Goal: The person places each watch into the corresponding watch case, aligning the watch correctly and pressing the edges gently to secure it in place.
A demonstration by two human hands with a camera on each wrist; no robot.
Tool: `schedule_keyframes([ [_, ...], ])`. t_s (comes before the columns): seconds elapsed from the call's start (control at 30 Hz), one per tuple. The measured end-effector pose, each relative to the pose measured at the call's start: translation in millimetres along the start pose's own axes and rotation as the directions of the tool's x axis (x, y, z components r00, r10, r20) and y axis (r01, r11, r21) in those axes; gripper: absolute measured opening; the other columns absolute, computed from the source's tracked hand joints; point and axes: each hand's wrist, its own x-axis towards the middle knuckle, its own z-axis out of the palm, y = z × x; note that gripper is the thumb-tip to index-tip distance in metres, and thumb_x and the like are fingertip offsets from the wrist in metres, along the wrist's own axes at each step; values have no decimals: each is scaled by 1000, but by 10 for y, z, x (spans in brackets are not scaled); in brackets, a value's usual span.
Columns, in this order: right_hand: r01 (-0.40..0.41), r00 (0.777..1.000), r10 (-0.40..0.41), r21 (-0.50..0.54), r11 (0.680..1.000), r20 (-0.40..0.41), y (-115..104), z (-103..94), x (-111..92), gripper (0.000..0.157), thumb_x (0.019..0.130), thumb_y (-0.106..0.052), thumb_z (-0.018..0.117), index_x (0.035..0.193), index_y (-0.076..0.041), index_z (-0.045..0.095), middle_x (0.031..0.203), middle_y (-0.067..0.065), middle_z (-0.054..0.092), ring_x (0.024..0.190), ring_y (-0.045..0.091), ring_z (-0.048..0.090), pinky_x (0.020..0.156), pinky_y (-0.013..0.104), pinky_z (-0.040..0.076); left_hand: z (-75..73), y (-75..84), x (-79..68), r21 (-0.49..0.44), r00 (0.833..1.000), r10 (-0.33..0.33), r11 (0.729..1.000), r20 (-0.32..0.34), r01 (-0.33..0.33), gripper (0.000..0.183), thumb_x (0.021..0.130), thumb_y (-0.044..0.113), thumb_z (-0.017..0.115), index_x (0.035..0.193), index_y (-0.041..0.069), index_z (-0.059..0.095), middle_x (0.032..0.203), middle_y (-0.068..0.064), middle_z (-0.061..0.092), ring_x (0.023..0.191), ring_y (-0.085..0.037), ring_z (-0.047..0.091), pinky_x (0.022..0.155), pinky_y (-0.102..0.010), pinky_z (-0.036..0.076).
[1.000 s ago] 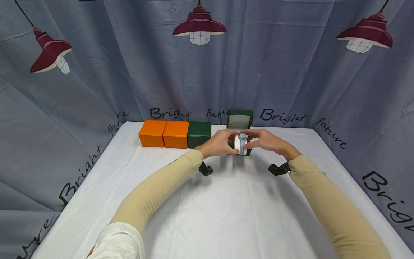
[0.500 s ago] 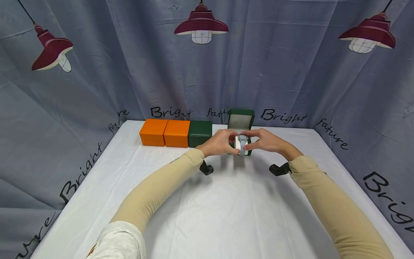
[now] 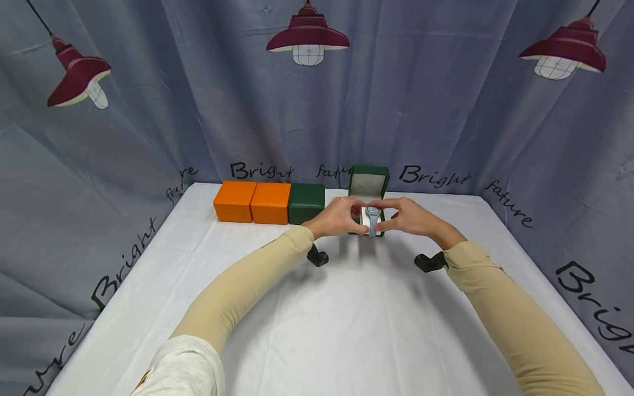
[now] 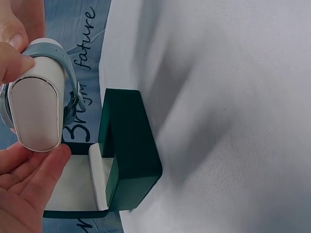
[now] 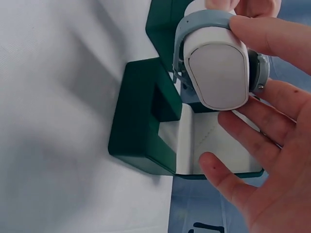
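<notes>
A wristwatch (image 3: 372,211) with a pale blue-grey strap (image 5: 206,19) is wrapped round a white cushion (image 4: 36,114). Both hands hold this cushion above an open green watch box (image 5: 141,111). From one end, my left hand (image 3: 339,216) grips it, thumb on top by the strap and fingers underneath in the left wrist view. At the opposite end, my right hand (image 3: 408,216) pinches cushion and strap between thumb and fingers, with its other fingers spread. The box lid (image 3: 367,184) stands raised behind, its lining pale. The hands partly hide the box in the head view.
Left of the open box, two orange boxes (image 3: 251,202) and a closed green box (image 3: 306,203) sit in a touching row on the white tablecloth (image 3: 346,319). A grey curtain (image 3: 421,110) printed with lamps and writing hangs behind and at both sides.
The watch face has tipped or sunk slightly toward the near side relative to the box. Both hands keep their grip and have barely moved. The head view has shifted a little.
</notes>
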Motion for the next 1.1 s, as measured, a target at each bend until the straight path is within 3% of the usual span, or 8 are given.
schedule_keyframes([
  [0.2,0,1000,0,-6,1000,-16,11,5,5,72,88,-35,78,151,-17,49,156,13,44,129,36,57,96,50,53,-9,-18,17,-26,1000,7,1000,-6,-7,58,81,29,82,130,5,63,114,-8,70,101,-16,66,87,-23,55],
  [0.6,4,999,-4,5,1000,-35,-5,29,-10,71,86,-31,80,150,-21,49,154,8,47,124,32,60,93,46,54,-13,-26,9,-82,1000,-3,997,-11,2,55,82,26,82,129,6,63,116,-9,70,101,-12,66,91,-22,54],
  [0.9,66,996,-66,-2,998,-53,-16,83,-5,68,86,-26,81,146,-22,49,149,7,49,136,28,46,102,56,46,-45,-4,-3,-88,1000,-5,996,-20,3,62,82,26,83,135,4,60,116,-4,68,104,-15,67,91,-21,54],
  [1.1,99,991,-103,-56,994,-81,-10,127,-3,68,85,-27,82,144,-22,50,146,4,52,137,27,46,103,59,44,-65,1,3,-54,1000,-11,999,-12,11,63,82,29,84,135,4,61,115,-4,68,104,-16,67,89,-21,54],
])
